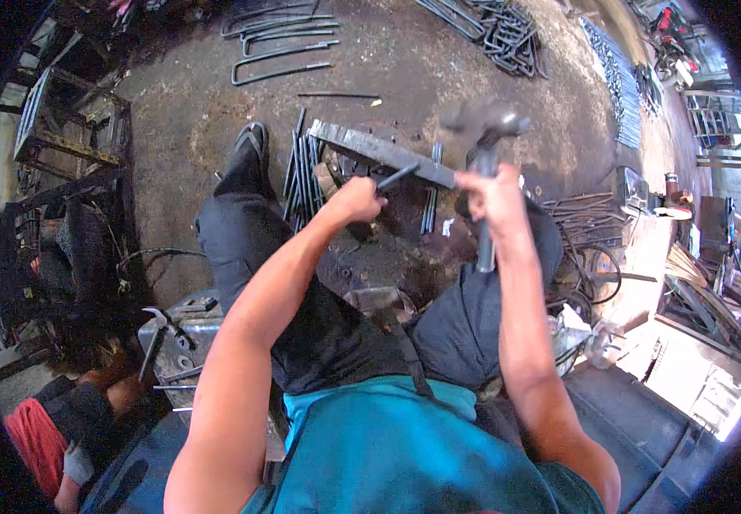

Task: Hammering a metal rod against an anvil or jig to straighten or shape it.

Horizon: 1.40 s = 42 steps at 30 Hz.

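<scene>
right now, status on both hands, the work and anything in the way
Left hand gripping dark rod; right hand gripping hammer. Rod tip at grey bar, contact unclear. Loose rods lying nearby.

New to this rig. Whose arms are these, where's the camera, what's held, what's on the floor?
No robot here: these are a person's bare arms. The single picture comes from a fisheye camera on their head, looking down, so straight edges bend near the rim. The left hand holds a dark rod, its free end by a thick metal bar. The right hand grips a hammer, its head blurred. On the floor lie straight rods and, farther off, bent rods. Another person shows at lower left.
</scene>
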Each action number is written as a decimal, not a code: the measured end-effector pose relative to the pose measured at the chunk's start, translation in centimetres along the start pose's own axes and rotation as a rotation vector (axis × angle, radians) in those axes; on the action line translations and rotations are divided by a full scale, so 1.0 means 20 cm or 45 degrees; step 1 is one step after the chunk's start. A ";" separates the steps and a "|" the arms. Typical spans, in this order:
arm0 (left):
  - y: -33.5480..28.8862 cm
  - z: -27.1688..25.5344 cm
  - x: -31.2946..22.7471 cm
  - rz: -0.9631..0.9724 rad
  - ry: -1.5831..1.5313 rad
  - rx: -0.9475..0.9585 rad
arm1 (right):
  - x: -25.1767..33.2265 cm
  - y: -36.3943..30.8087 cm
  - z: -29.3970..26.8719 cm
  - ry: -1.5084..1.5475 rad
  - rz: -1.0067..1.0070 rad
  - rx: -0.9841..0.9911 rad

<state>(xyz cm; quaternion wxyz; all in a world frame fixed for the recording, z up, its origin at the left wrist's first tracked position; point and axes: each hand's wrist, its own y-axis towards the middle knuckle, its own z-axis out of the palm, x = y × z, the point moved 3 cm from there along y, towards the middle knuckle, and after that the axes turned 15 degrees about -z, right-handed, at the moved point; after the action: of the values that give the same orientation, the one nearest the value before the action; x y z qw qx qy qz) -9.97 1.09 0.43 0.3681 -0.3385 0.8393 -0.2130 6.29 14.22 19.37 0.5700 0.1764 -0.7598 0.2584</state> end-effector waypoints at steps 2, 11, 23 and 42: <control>0.00 -0.02 -0.01 0.023 0.022 -0.027 | 0.28 -0.02 -0.01 0.229 -0.265 -0.005; 0.02 -0.03 0.00 0.020 0.068 0.037 | -0.08 0.01 0.12 0.087 -0.282 -0.109; 0.02 -0.02 0.04 0.113 -0.319 0.116 | -0.09 0.04 0.02 0.025 0.091 -0.094; -0.06 -0.04 0.06 0.143 -0.234 0.159 | -0.74 -0.06 0.03 0.006 0.444 0.036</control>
<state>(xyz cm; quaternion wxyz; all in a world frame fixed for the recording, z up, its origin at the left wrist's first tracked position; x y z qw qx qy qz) -10.62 -0.41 1.03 0.4753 -0.2857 0.8047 -0.2120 10.80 12.48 5.25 0.5159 0.0494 -0.7737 0.3644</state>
